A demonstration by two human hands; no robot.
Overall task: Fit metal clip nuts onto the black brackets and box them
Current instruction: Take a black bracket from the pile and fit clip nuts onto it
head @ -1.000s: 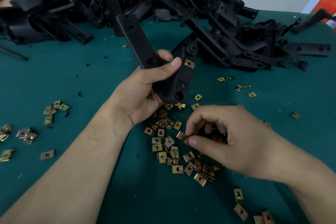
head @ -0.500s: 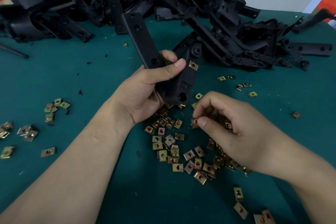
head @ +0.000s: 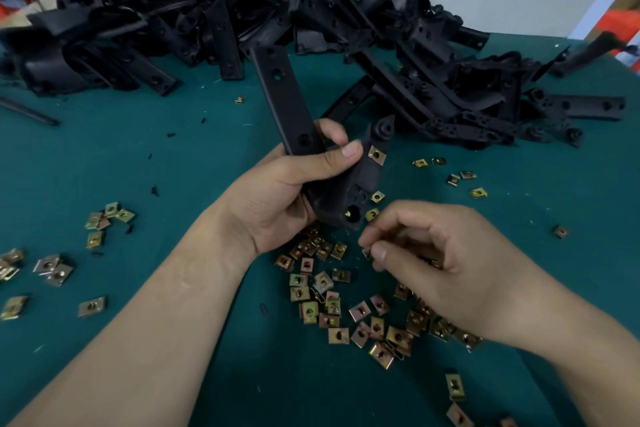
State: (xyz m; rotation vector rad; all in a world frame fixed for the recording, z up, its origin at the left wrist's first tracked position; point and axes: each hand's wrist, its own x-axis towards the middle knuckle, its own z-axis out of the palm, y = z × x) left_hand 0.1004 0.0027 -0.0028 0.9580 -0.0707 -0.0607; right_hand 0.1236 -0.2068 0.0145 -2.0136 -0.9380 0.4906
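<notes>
The person works at a green table [head: 156,156]. The left hand [head: 277,194] grips a black bracket [head: 287,104] just above the table's middle, with the thumb laid across the front and the fingers curled round behind. The bracket is bent into a V. One long flat arm with two holes slants up and to the far left, the bend sits low by the heel of the hand, and a shorter arm rises on the right. A fitted clip nut [head: 376,154] sits on the shorter arm, brass against the black, just right of the thumb tip.

The right hand [head: 460,263] hangs close to the right of the bracket's bend and a little nearer. Its thumb and forefinger are pressed together on a small clip nut [head: 366,252], most of which is hidden between them. The other fingers are loosely curled, and what lies under the palm cannot be seen.

Loose clip nuts [head: 332,308] lie scattered on the cloth below and between the two hands. Smaller groups lie to the left [head: 104,218] and to the far right [head: 457,177]. A heap of black brackets [head: 415,55] fills the far side of the table from left to right, tangled together. Small black scraps [head: 154,190] dot the cloth to the left of the held bracket.
</notes>
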